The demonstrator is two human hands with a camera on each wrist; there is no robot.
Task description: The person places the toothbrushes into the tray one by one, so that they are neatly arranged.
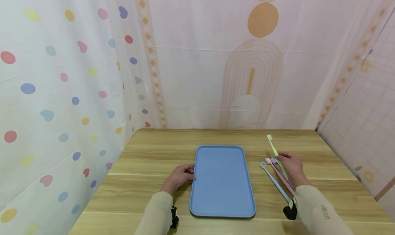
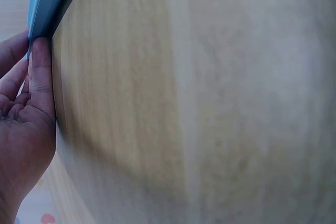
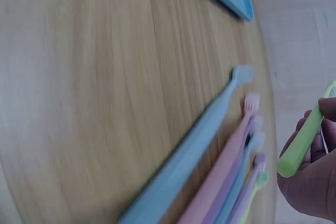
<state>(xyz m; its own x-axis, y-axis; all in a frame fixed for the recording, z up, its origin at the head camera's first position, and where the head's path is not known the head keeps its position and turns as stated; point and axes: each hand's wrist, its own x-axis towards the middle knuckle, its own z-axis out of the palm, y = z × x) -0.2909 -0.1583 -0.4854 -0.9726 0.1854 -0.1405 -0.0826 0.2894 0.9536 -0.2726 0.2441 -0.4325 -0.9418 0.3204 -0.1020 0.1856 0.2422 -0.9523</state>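
Note:
A light blue rectangular tray (image 1: 220, 183) lies on the wooden table. My left hand (image 1: 180, 176) pinches its left edge, with the thumb and fingers around the rim in the left wrist view. To the right of the tray, my right hand (image 1: 291, 164) holds a yellow-green toothbrush (image 3: 302, 145) above the table, its bristle head pointing away. Below that hand lie several toothbrushes side by side: a blue toothbrush (image 3: 184, 161) nearest the tray, then a pink toothbrush (image 3: 223, 169), with purple, blue and green ones beyond. The right hand and sleeve hide part of this group in the head view.
The wooden table (image 1: 139, 194) runs back to a patterned curtain (image 1: 191, 74). A dotted curtain (image 1: 61, 118) hangs along the left, and a pale one (image 1: 367, 108) on the right. Both wrists wear black straps.

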